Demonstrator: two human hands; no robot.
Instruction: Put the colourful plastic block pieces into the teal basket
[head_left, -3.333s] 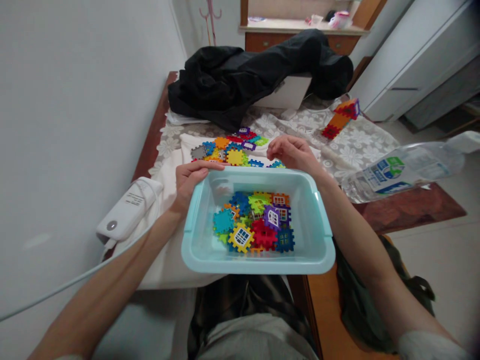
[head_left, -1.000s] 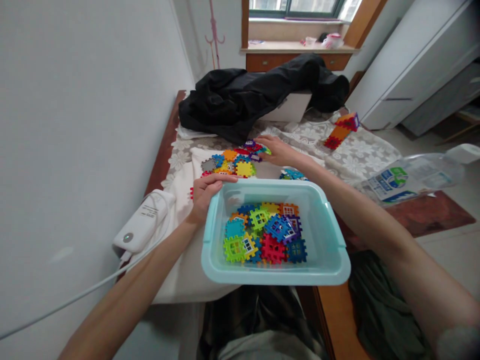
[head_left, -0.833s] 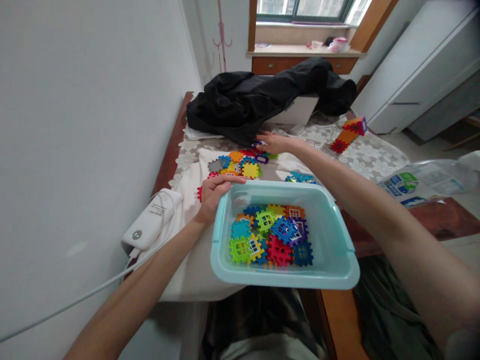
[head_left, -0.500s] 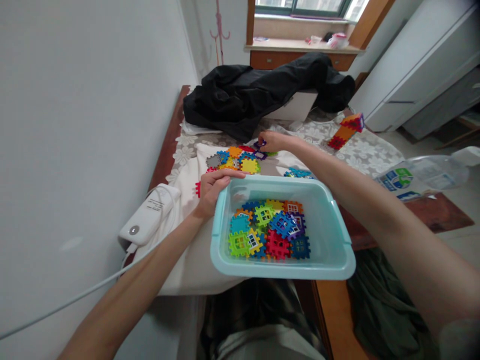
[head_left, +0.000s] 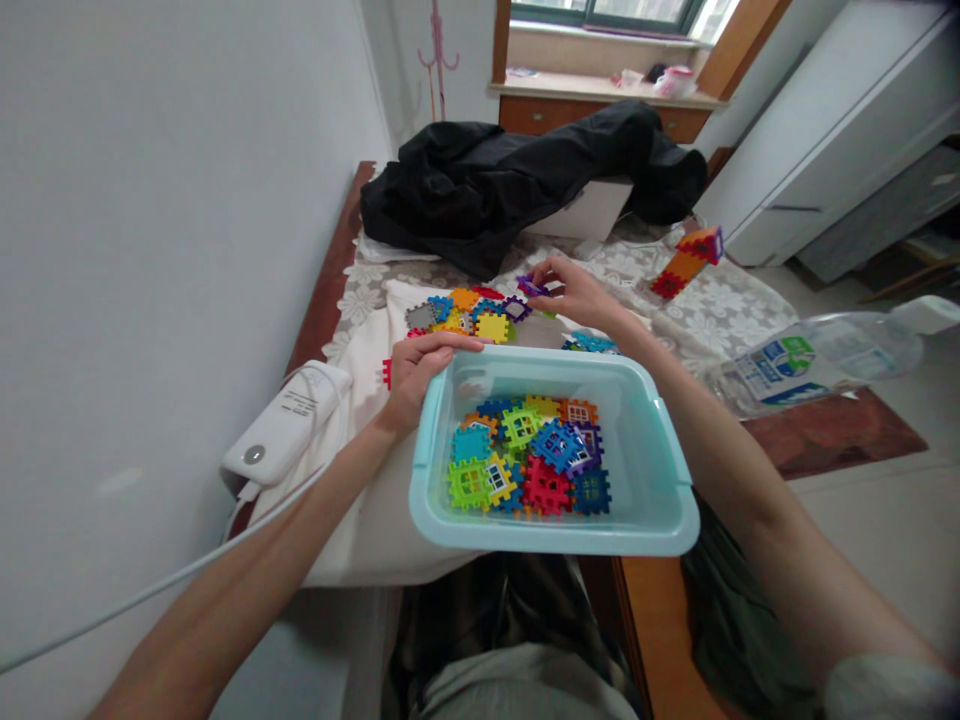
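Observation:
My left hand [head_left: 420, 375] grips the far left corner of a light-blue plastic basin [head_left: 652, 450], which is tilted toward me. Inside it lie several colourful interlocking building blocks [head_left: 546, 484], square with toothed edges, some with window patterns. Beyond the rim, my right hand [head_left: 568, 292] pinches a purple building block [head_left: 530, 287] between thumb and fingers, just above the table. A pile of similar pieces, among them a yellow block [head_left: 492, 328] and a grey block [head_left: 421, 317], rests on the white cloth behind the basin. Teal blocks [head_left: 590, 342] show past its far right rim.
An orange and red block tower [head_left: 684, 264] stands at the right on the floral tablecloth. A large plastic bottle [head_left: 817, 360] is nearby. To the left lies a white power adapter [head_left: 289, 418] with a cable. Black cloth [head_left: 510, 180] covers a white box behind.
My right hand has lifted slightly and moved right, bringing the purple block away from the pile. My left hand keeps its hold on the basin.

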